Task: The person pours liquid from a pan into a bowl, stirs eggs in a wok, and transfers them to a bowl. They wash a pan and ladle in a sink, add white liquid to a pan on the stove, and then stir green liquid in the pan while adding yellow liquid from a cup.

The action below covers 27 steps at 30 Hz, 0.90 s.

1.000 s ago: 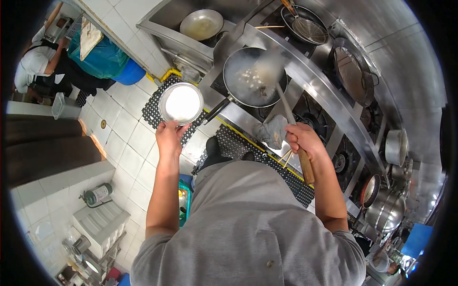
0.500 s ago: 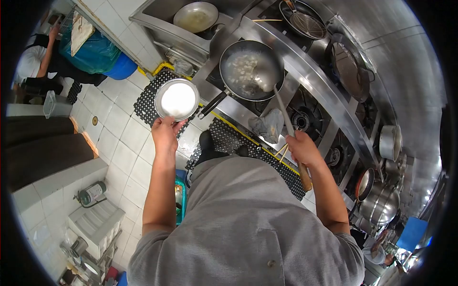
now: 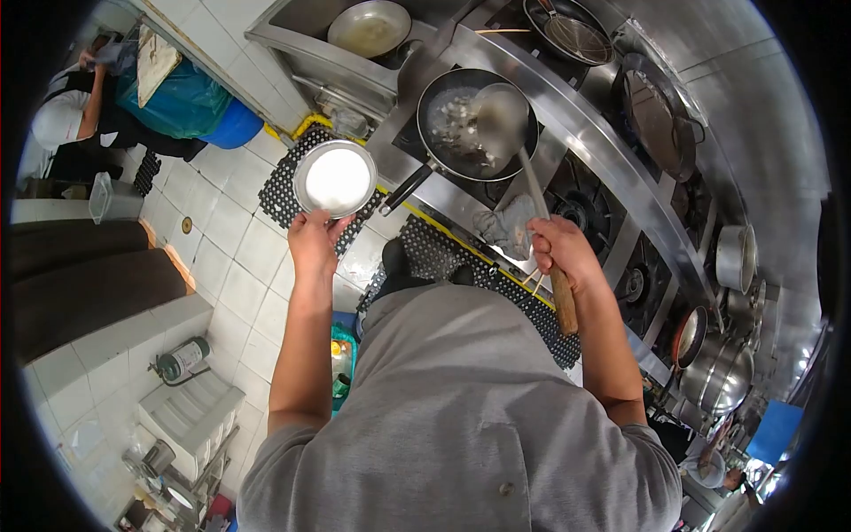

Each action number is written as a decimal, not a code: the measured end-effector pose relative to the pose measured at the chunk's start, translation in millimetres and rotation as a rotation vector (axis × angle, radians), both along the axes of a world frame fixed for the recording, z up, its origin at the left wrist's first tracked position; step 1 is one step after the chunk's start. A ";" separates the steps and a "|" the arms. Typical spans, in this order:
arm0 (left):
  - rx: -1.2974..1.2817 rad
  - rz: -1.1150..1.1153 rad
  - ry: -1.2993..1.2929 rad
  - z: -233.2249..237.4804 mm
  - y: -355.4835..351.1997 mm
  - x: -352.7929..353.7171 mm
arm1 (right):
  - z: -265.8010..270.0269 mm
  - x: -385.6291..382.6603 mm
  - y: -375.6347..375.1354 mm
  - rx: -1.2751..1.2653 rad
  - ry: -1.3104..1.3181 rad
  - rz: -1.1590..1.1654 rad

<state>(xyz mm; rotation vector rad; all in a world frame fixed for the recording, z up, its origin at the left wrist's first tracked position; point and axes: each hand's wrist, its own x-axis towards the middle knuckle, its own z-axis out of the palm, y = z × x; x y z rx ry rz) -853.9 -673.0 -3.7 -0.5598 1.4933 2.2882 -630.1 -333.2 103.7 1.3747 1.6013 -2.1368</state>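
My left hand grips the near rim of a round metal bowl with something bright white in it. The bowl is held out over the floor, left of the stove. In my right hand is a long ladle with a wooden handle end. Its round head, blurred, hangs over the right side of a black frying pan. Pale pieces of food lie in the pan, whose handle points toward me. Below the ladle's shaft, a crumpled grey cloth rests on the stove edge.
Gas burners run along the stove to the right. A pan with a strainer sits at the back. Another shallow pan stands upper left. Black perforated mats cover the floor. A person stands at far left.
The ladle's head has risen from the food and now blurs above the pan. My right hand has shifted slightly up and right. The bowl stays in my left hand.
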 end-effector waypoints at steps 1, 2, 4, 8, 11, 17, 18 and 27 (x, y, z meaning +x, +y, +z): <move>-0.004 0.005 -0.008 1.3 0.8 1.1 | 1.6 -0.7 1.9 0.081 -0.004 0.008; -0.008 0.011 -0.016 3.0 2.0 2.3 | -0.1 -0.7 5.5 0.140 -0.007 0.032; -0.018 0.012 -0.030 7.1 3.1 3.5 | -7.0 0.6 14.0 0.254 -0.015 0.077; -0.016 -0.001 -0.040 1.6 1.5 6.0 | -34.2 3.5 23.9 0.467 -0.091 0.175; -0.028 0.014 -0.034 6.9 1.8 9.2 | -68.9 8.2 27.0 0.518 -0.116 0.175; -0.073 0.005 -0.033 6.4 -3.1 14.3 | -77.7 4.5 -4.0 0.200 -0.029 0.110; -0.072 0.018 -0.043 5.4 -3.3 15.2 | -72.7 3.2 -8.3 0.093 -0.010 0.107; -0.046 0.034 -0.046 12.6 -0.1 18.3 | -30.4 12.4 0.0 -0.946 0.171 -0.164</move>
